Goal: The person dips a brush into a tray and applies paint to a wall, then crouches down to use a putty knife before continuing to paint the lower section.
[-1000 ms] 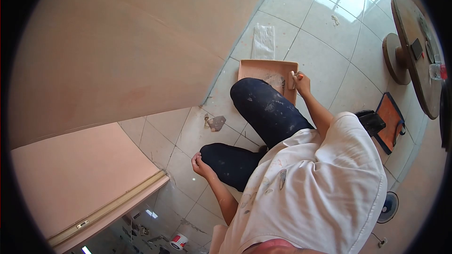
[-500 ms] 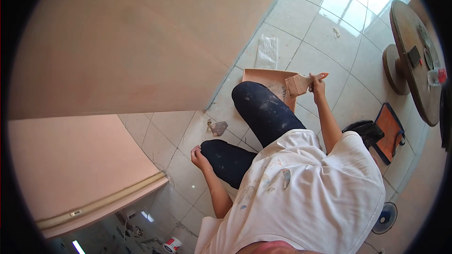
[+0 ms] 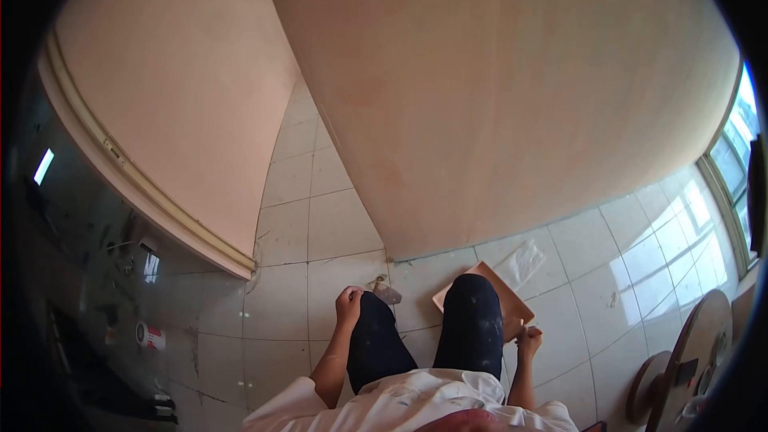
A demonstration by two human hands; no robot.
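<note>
My right fingers clench a peach-smeared paintbrush, the shallow rectangular peach tray just forward-left, my left fingers unclear in grip.

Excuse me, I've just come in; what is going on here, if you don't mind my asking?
A person in a white shirt sits or crouches, knees bent, facing a pinkish wall. The right hand, beside the right knee, appears to grip a paintbrush, mostly hidden, at the edge of an orange tray on the tiled floor. The left hand is at the left knee. A clear plastic sheet lies beside the tray.
</note>
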